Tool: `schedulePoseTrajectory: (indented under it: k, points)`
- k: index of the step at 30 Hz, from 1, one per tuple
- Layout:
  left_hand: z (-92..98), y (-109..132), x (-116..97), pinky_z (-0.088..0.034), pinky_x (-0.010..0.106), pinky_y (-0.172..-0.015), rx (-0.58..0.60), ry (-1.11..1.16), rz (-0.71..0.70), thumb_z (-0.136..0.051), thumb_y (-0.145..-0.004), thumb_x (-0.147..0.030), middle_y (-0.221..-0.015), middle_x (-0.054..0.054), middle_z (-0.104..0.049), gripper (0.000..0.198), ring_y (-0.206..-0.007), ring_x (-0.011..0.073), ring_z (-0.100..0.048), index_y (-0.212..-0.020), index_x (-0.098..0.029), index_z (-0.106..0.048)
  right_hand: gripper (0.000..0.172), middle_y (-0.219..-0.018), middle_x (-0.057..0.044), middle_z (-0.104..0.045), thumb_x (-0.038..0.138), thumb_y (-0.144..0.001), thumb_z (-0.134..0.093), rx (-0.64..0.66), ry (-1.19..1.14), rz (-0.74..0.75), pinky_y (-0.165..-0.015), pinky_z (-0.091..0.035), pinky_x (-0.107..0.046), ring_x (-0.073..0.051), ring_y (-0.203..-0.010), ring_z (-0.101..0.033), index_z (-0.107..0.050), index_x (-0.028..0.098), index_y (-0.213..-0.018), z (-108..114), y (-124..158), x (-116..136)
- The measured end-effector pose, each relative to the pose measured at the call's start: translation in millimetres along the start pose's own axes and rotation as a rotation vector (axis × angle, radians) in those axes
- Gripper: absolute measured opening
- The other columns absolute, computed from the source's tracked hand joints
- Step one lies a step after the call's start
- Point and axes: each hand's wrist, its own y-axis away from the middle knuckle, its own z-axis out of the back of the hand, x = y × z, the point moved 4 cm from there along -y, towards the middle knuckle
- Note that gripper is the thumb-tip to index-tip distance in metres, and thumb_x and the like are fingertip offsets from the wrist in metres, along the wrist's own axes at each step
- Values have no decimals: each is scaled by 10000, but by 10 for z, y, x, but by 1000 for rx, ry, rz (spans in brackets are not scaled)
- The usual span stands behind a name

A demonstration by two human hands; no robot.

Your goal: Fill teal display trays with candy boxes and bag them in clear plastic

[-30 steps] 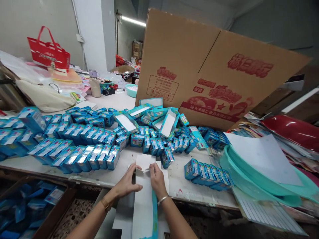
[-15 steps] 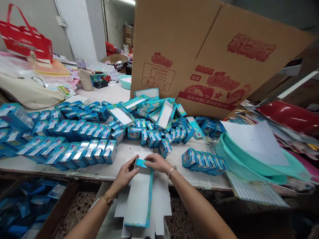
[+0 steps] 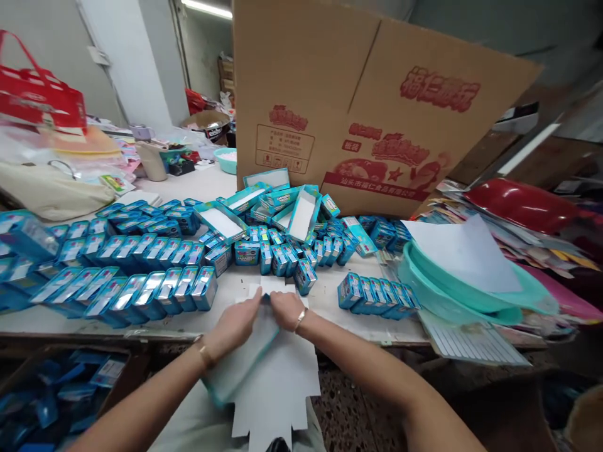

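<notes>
Two bare hands of mine meet at the far end of a long, shallow cardboard tray, white inside and blue-edged (image 3: 241, 365). My left hand (image 3: 238, 323) is closed on its far-left corner, index finger stretched along the end; my right hand (image 3: 286, 309) has its fingers curled tight over the end beside it, nearly touching the left. A scrap of blue shows between my fingertips, too blurred to read. The tray slants toward my left, over flat, notched white cardboard sheets (image 3: 280, 386) that reach from the white table's edge (image 3: 325, 320) over my lap.

Behind stands a big brown corrugated carton (image 3: 292, 63) printed in red. Its large stylised lettering begins 福仁; a small frame reads 板装, and the red band along the bottom says 汕头市福仁食品有限公司. The fine print in the outlined panel on its left is too small for me to read.

Before it lie finished-looking blue-edged trays with white insides (image 3: 304, 213), heaped on small blue printed boxes (image 3: 247, 253), one of which seems to read CARAMELO. More shiny blue packs (image 3: 172, 290) stand in rows at left, and a short blue row (image 3: 377, 296) at right. Farther off, a dark-sided open carton (image 3: 214, 130) shows "eisho", partly cut off; the white letters on the red handbag (image 3: 44, 100) are blurred.
</notes>
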Motion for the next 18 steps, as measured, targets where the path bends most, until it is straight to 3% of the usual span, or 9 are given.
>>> schedulePoseTrajectory:
  k: [2, 4, 7, 10, 12, 15, 18]
  points:
    - [-23, 48, -187, -525, 424, -813, 50, -264, -22, -333, -859, 0, -1072, 215, -676, 677, -978, 324, -667, -1523, -130, -344, 203, -924, -146, -740, 224, -923, -511, -1, -107, -10, -672, -490, -292, -241, -830, -710, -667, 119, -997, -3, 130, -150]
    - [-107, 74, -339, -516, 416, -781, 45, -365, -52, -294, -878, -1, -1057, 218, -650, 664, -979, 326, -644, -1528, -129, -328, 337, -863, -87, -743, 264, -1001, -377, -17, -205, 20, -656, -478, -257, -187, -764, -698, -691, 146, -965, 26, 188, -287]
    - [-223, 44, -392, -467, 495, -915, -22, -189, -52, -430, -907, -154, -1224, 240, -583, 613, -1132, 362, -561, -1508, -96, -329, 445, -1025, -79, -728, 270, -1043, -250, -89, -319, 56, -756, -484, -254, -158, -860, -682, -670, 165, -1145, 75, 132, -359]
    - [-151, 15, -208, -426, 472, -1012, -71, 319, 24, -451, -934, -377, -1310, 199, -552, 574, -1191, 319, -531, -1443, -118, -389, 343, -1127, -69, -690, 358, -976, -512, -107, -378, 148, -861, -460, -264, -180, -988, -642, -634, 227, -1268, 32, 7, -212]
    - [-9, 69, -32, -449, 419, -995, 9, 520, 55, -427, -936, -425, -1260, 158, -585, 548, -1143, 274, -566, -1405, -141, -424, 370, -1099, -69, -681, 413, -919, -621, -94, -372, 208, -886, -442, -285, -207, -1024, -613, -656, 248, -1249, -23, -59, -102]
    - [270, 311, 222, -448, 431, -983, 189, 298, 24, -518, -879, -497, -1187, 144, -617, 516, -1096, 300, -589, -1258, -150, -566, 351, -1083, -82, -665, 485, -913, -620, -89, -332, 231, -882, -422, -323, -245, -1047, -576, -705, 246, -1155, -69, -104, -57]
    - [459, 586, 421, -463, 463, -946, 254, -29, 25, -527, -888, -503, -1179, 170, -633, 473, -1083, 348, -610, -1192, -151, -612, 343, -1058, -81, -658, 493, -941, -574, -70, -301, 254, -860, -415, -318, -237, -1020, -568, -710, 241, -1129, -64, -117, -88]
